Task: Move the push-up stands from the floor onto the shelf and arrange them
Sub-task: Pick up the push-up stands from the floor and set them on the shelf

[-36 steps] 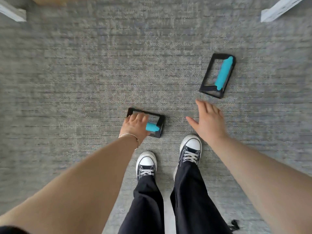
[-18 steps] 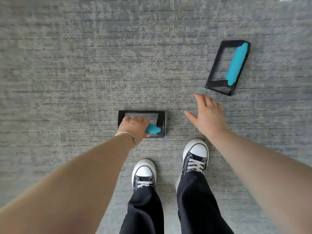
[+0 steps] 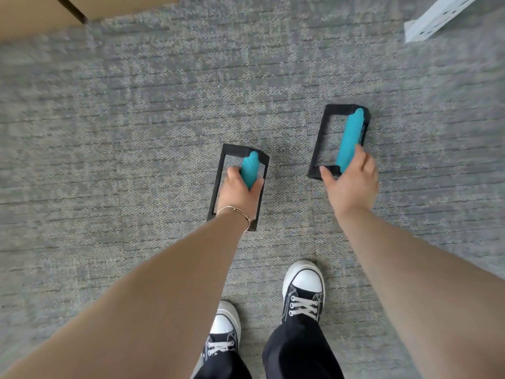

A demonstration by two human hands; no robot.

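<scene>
Two push-up stands, black rectangular frames with teal foam handles, are over the grey carpet. My left hand (image 3: 239,192) grips the teal handle of the left stand (image 3: 228,153), which points lengthways away from me; whether it is off the floor I cannot tell. The right stand (image 3: 348,132) lies on the carpet further right and a little farther off. My right hand (image 3: 351,184) rests on its near end, fingers laid along the handle and thumb spread out onto the black frame, not closed round it.
My two black-and-white sneakers (image 3: 303,288) stand on the carpet just behind the stands. A tan cardboard-like surface (image 3: 41,15) fills the top left corner. A white perforated metal rail (image 3: 437,17) lies at the top right.
My left hand has turned its stand from crosswise to lengthways. My right hand has moved forward from bare carpet onto the right stand's near end. I have stepped forward.
</scene>
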